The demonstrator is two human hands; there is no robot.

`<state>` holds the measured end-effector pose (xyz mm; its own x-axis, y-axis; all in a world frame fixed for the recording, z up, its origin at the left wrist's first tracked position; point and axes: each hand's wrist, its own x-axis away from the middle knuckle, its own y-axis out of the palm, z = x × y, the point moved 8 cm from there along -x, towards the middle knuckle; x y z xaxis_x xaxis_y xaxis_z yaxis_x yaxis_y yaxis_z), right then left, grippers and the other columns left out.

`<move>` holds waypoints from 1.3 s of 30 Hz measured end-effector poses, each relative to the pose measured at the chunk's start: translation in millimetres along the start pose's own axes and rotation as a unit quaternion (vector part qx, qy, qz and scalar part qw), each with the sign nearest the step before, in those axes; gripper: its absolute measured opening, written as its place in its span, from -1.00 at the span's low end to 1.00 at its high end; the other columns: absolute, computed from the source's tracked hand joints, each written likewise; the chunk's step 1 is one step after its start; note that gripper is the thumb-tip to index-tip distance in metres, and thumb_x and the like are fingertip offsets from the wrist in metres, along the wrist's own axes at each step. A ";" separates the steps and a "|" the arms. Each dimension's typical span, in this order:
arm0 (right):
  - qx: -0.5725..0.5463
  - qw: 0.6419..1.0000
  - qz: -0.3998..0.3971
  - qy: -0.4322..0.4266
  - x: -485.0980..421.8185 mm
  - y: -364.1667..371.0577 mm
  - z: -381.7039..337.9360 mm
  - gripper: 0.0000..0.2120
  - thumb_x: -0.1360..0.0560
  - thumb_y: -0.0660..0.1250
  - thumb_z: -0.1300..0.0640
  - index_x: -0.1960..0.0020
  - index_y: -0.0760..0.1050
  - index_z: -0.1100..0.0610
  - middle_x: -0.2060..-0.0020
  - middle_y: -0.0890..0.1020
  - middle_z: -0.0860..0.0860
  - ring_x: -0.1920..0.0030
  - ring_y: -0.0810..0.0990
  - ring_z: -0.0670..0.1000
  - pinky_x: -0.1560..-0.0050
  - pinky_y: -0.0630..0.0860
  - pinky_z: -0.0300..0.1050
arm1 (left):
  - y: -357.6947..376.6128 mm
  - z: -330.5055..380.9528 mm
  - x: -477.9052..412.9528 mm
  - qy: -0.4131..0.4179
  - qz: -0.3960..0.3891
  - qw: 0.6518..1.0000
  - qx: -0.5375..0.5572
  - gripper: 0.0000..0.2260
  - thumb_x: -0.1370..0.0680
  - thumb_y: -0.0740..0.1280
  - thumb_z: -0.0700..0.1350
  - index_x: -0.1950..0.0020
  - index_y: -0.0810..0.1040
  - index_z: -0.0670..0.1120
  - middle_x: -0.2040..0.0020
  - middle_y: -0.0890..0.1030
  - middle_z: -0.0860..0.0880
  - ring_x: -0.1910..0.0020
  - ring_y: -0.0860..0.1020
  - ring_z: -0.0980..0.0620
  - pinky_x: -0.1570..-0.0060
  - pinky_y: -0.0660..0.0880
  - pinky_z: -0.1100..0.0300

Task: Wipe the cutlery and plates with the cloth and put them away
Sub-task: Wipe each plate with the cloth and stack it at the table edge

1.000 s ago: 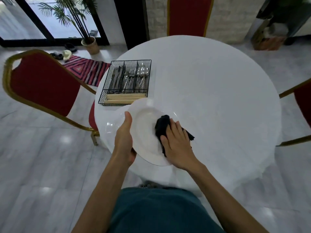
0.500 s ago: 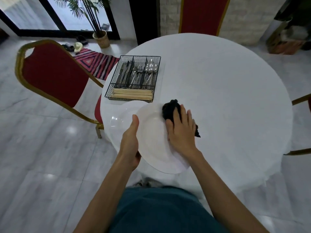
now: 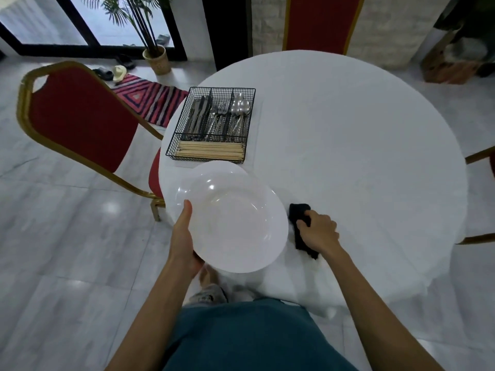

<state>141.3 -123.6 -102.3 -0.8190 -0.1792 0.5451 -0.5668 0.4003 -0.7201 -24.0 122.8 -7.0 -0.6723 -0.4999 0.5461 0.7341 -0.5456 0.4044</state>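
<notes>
Gripping the plate (image 3: pixel 235 223), left hand (image 3: pixel 184 236); right hand (image 3: pixel 318 231) clutches cloth (image 3: pixel 301 226) beside it.

Glossy marble floor (image 3: pixel 67 250), red gilt chairs (image 3: pixel 80 116), striped rug (image 3: pixel 150 99), potted palm (image 3: pixel 156 58)

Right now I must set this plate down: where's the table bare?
Bare tablecloth spreads right of the wire cutlery basket and beyond the right hand gripping the black cloth. Crowded: near left, where the left hand holds the plate.
</notes>
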 end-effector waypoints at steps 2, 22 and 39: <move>-0.007 0.998 0.058 -0.002 6.9 -16.0 -14.2 -0.67 -0.65 0.16 -0.09 -0.23 0.56 0.06 -0.23 0.54 0.13 -0.30 0.43 0.22 -0.25 0.41 0.13 | -2.4 9.4 -7.4 -0.001 -0.010 1.000 0.004 -0.65 -0.70 0.08 0.14 -0.23 0.63 0.08 -0.16 0.71 -0.08 -0.06 0.71 -0.14 0.03 0.67 -0.16; -0.160 0.981 0.109 -0.009 -16.7 47.9 -146.9 -0.74 -0.53 0.41 0.18 -0.22 0.55 0.16 -0.12 0.58 0.13 0.02 0.55 0.05 0.04 0.41 -0.16 | -96.6 79.9 -146.0 0.060 0.139 0.851 -0.504 -0.67 -0.62 0.32 -0.20 -0.40 0.55 -0.16 -0.24 0.64 -0.16 -0.24 0.57 -0.14 -0.31 0.45 0.11; -0.156 0.987 0.042 0.015 -14.1 105.4 -173.6 -0.64 -0.70 0.08 0.14 -0.46 0.39 0.15 -0.22 0.61 0.14 -0.14 0.59 0.13 -0.22 0.59 0.11 | -139.9 87.5 -197.1 0.041 0.087 0.867 -0.489 -0.67 -0.67 0.28 -0.15 -0.44 0.51 -0.15 -0.33 0.61 -0.13 -0.29 0.55 -0.13 -0.39 0.46 -0.06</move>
<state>108.6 77.1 -111.3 -0.8564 -0.1078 0.5049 -0.4377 0.6701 -0.5995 14.2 356.5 -107.0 -0.5941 -0.6559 0.4657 0.4196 -0.7466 -0.5163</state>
